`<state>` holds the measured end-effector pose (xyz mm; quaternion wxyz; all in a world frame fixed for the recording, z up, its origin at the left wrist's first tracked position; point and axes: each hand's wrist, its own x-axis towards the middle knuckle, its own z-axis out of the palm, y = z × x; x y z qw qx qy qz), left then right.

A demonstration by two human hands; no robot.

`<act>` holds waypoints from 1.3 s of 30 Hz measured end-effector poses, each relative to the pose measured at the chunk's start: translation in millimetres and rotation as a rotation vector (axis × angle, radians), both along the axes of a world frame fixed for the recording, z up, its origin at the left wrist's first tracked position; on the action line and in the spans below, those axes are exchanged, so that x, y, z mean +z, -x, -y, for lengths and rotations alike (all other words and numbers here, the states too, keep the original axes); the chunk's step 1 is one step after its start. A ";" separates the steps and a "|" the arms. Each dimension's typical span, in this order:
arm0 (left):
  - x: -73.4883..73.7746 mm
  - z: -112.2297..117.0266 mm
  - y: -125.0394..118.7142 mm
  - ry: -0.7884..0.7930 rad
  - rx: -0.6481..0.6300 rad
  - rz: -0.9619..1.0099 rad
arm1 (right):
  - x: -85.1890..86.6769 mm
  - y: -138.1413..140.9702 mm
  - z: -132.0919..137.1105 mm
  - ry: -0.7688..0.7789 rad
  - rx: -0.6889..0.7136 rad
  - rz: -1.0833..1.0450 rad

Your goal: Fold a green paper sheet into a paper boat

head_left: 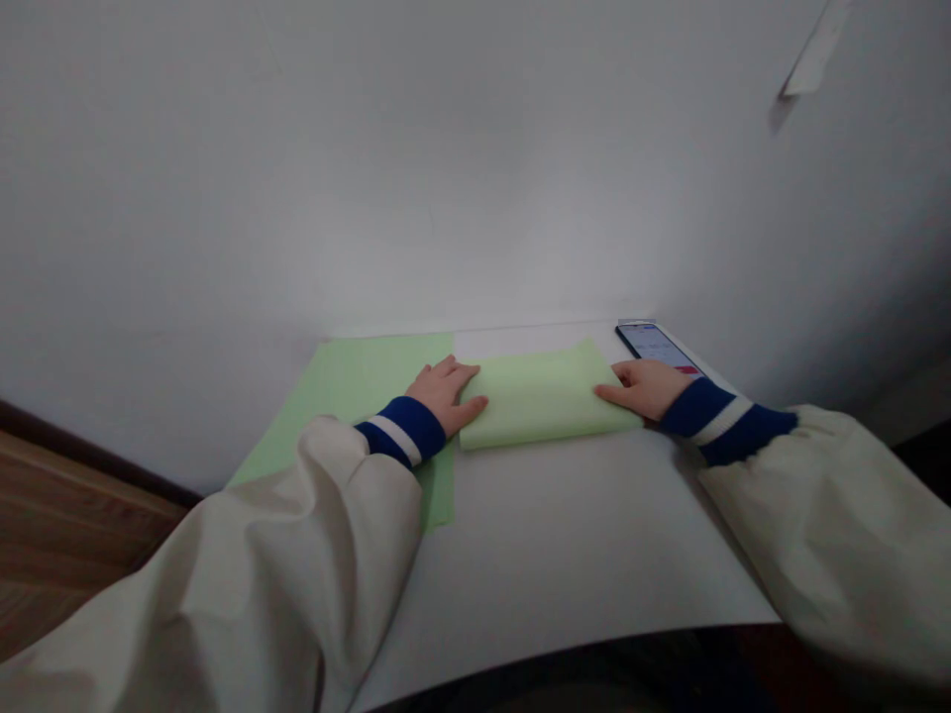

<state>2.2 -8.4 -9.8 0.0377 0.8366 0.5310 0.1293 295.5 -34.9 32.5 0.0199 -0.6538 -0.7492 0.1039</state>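
Observation:
A folded sheet of light green paper lies on a small white table against the wall. My left hand rests at the fold's left end, fingers stretched flat, the thumb pressing on the paper's edge. At the paper's right end, my right hand has its fingers pressed against that edge, partly curled. Both arms wear cream sleeves with blue and white cuffs.
A second flat green sheet lies under my left arm on the table's left side. A phone with a lit screen lies at the back right corner. A white wall stands just behind the table. Wooden floor shows at the left.

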 end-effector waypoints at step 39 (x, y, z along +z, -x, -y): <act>11.5 0.9 0.1 0.096 0.071 0.568 | -4.4 -2.3 3.0 0.055 -0.014 -0.216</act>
